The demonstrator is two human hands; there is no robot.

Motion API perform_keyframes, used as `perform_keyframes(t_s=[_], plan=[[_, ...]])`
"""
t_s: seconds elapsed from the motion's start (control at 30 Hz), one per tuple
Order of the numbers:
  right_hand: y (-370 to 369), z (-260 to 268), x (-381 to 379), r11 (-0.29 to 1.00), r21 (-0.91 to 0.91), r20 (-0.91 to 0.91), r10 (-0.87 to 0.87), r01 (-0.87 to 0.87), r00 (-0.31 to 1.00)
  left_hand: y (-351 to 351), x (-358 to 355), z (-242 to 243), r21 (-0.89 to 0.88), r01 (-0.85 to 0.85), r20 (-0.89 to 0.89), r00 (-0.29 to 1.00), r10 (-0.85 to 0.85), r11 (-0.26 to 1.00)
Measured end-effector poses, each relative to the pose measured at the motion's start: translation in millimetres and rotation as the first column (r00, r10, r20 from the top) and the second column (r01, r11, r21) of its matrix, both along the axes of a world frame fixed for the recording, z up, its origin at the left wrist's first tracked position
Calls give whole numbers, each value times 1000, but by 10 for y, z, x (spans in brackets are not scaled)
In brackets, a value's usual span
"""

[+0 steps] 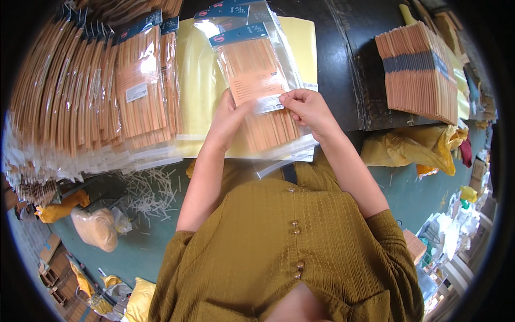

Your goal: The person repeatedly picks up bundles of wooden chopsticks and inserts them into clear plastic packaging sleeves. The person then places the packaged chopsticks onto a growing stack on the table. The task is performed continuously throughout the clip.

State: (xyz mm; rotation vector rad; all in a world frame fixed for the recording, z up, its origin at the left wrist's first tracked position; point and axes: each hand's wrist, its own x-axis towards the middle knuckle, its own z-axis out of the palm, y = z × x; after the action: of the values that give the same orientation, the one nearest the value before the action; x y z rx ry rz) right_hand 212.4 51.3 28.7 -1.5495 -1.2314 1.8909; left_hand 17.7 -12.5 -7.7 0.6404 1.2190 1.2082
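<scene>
Both hands hold one clear plastic packet of wooden strips with a blue header, in front of my body. My left hand grips its left edge, thumb on top and somewhat blurred. On the right edge, my right hand pinches the packet beside a white label. The packet's lower flap hangs towards my shirt. Beneath it lie clear plastic bags with blue headers and a yellow sheet on the dark table.
Many filled packets stand in a tight row at the left, one lying against its end. A banded stack of folded wooden strips is at the right, above a yellow bag. White strips litter the green floor.
</scene>
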Motion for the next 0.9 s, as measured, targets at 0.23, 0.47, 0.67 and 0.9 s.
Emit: perform_keyframes(t_s=[0.23, 0.47, 0.67, 0.9], plan=[[29, -161, -39, 996, 90, 84, 6, -14, 996, 9, 7, -91, 13, -1, -85, 996, 2, 1000], [-39, -100, -110, 905, 383, 460, -15, -183, 888, 12, 32, -60, 21, -15, -86, 996, 16, 1000], [-214, 2, 3, 598, 744, 453, -123, -298, 883, 0, 32, -96, 15, -40, -77, 996, 41, 999], [-508, -205, 118, 272, 892, 351, 90, -362, 932, 9, 15, 42, 46, -76, 31, 997, 74, 996]])
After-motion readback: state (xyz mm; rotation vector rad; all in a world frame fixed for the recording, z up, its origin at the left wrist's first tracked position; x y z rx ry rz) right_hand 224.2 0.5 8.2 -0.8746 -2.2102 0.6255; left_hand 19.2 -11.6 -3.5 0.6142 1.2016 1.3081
